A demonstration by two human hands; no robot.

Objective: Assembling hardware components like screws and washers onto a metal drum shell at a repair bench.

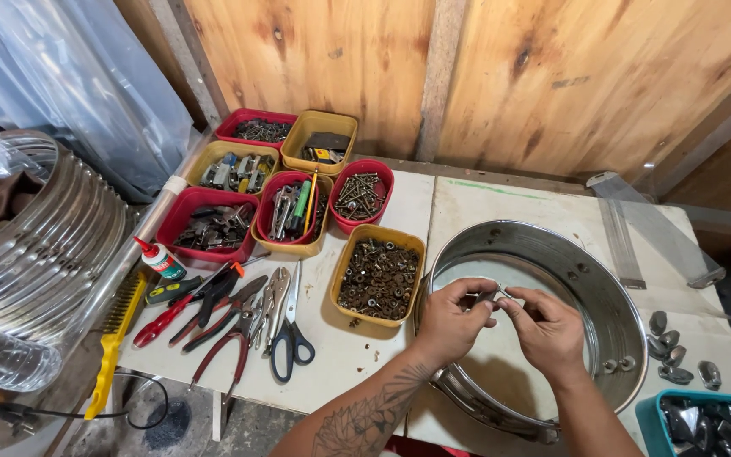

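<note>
Left hand [450, 320] and right hand [549, 328] raised together over the near inner side of a shiny metal hoop [611, 296], fingertips meeting. Pinched between the fingertips of both: a small metal part [497, 293], too small to identify. Left fingers curled around the part from the left; right thumb and forefinger closed on it from the right. Hoop lying flat on the white tabletop [501, 199], directly beneath and around both hands.

Just left of the left hand: yellow tray of rusty nuts and washers [379, 275]. Farther left and beyond it: red round tub of screws [361, 194], plus further red and yellow trays of hardware.

Near left of the left forearm: blue-handled scissors [291, 338], then a row of red-handled pliers [205, 309]. Farther left still: small glue bottle with red cap [157, 258] and yellow-handled wire brush [114, 338] at the table edge.

Right of the right hand, outside the hoop: several loose metal lugs [670, 347] on the tabletop. Near right corner: teal bin [649, 419] holding more of the same. Beyond the hoop: flat metal strip [619, 237] against the far right edge.
</note>
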